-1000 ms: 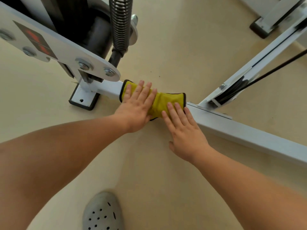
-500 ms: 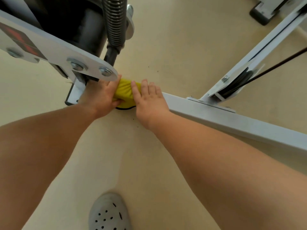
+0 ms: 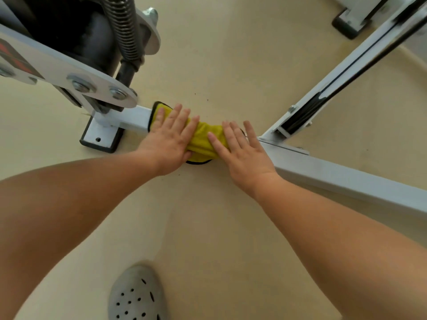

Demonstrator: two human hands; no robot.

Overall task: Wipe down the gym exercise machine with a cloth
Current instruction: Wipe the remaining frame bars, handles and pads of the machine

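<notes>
Both hands had shifted rightward; left hand (image 3: pixel 168 139) and right hand (image 3: pixel 242 151), fingers flat, pressed the yellow microfibre cloth (image 3: pixel 203 139) onto the white square steel base bar (image 3: pixel 346 179). Bar-wiping underway; next stroke probably required sliding further right.

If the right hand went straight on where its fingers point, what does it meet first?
Likely nothing: ahead of the right hand, past the yellow cloth and bar, only bare floor shows.

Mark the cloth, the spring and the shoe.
cloth (image 3: pixel 203 137): head view, bare yellow middle between the two hands.
spring (image 3: pixel 122 26): head view, coils midway along it.
shoe (image 3: pixel 136 294): head view, grey perforated top.
</notes>
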